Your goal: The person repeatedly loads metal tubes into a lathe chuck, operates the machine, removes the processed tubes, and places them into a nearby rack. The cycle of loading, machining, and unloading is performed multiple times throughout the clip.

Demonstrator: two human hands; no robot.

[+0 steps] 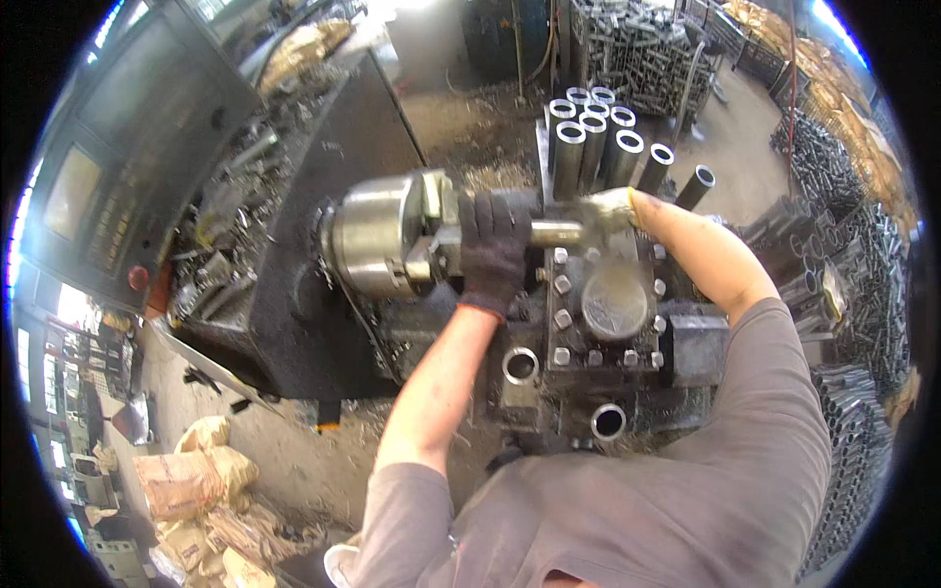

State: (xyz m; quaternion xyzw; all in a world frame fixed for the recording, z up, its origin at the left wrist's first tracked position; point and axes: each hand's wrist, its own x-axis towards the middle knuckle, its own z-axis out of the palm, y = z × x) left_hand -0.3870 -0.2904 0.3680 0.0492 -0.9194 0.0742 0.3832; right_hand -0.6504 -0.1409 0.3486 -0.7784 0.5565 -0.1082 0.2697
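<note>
My left hand (495,245), in a dark glove, is wrapped over a metal tube beside the jaws of a lathe chuck (371,235). A short bright length of the metal tube (557,232) shows to the right of that hand. Near its right end is my right hand (610,210), in a pale glove and smeared by motion; its fingers cannot be made out. Just below it stands the bolted tool post (615,299) with its round top. Whether the right hand touches the tube is unclear.
Several upright steel tubes (628,143) stand behind the tool post. Two short tube pieces (520,366) sit nearer me. Metal chips lie behind the dark headstock (304,225). Stacked tubes (843,421) line the right; paper sacks (191,470) lie on the floor at left.
</note>
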